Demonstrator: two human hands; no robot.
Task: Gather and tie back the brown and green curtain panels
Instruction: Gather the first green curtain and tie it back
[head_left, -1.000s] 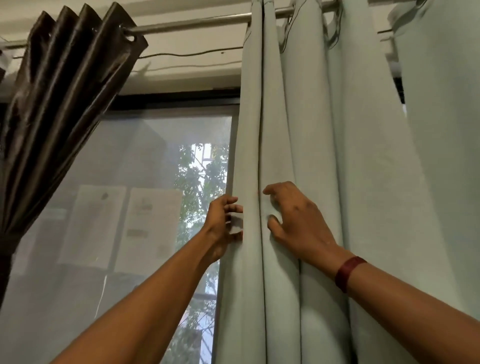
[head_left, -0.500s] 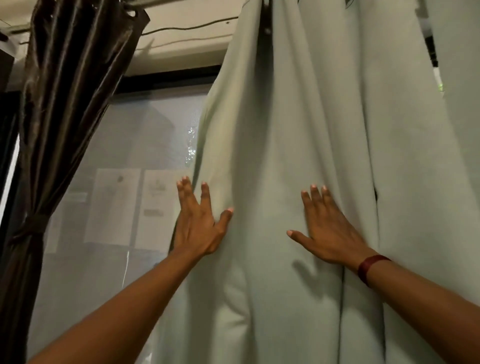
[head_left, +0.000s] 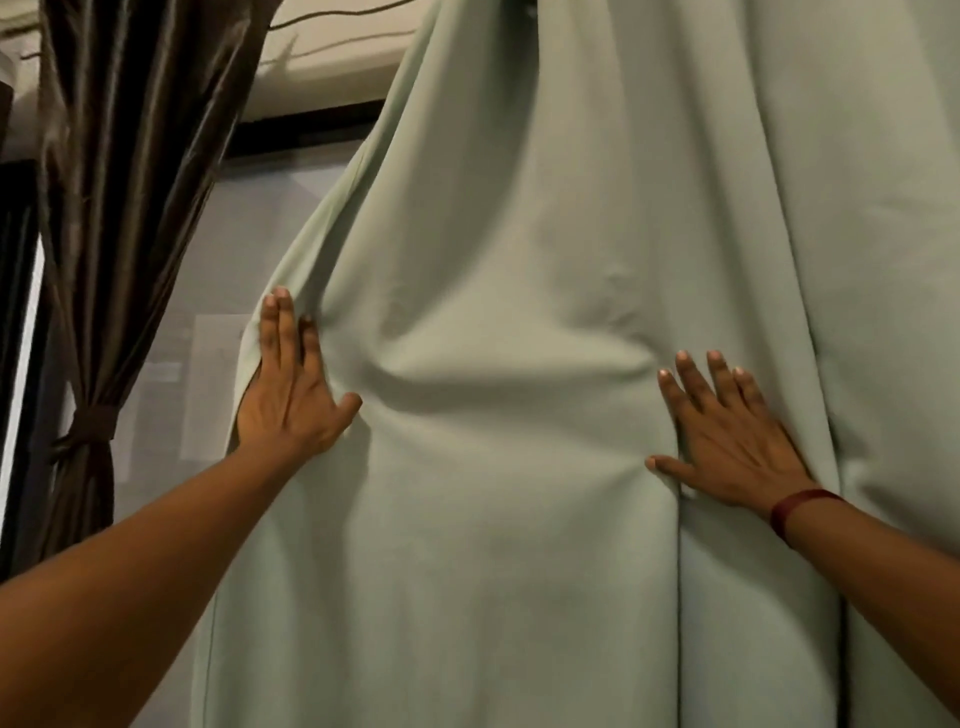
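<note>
Behind everything, a screened window (head_left: 249, 249) is showing grey under a pale wall. We are pressing on the green curtain panel (head_left: 545, 260), which is filling the middle and right. At far left the brown curtain panel (head_left: 140, 156) is hanging bunched, cinched by a brown tie (head_left: 93, 423). Our left hand (head_left: 291, 405) is lying flat on the green panel's left edge, grip spread; our right hand (head_left: 727, 441), red band (head_left: 797, 506) on its wrist, is lying flat too, fingers fanned.
</note>
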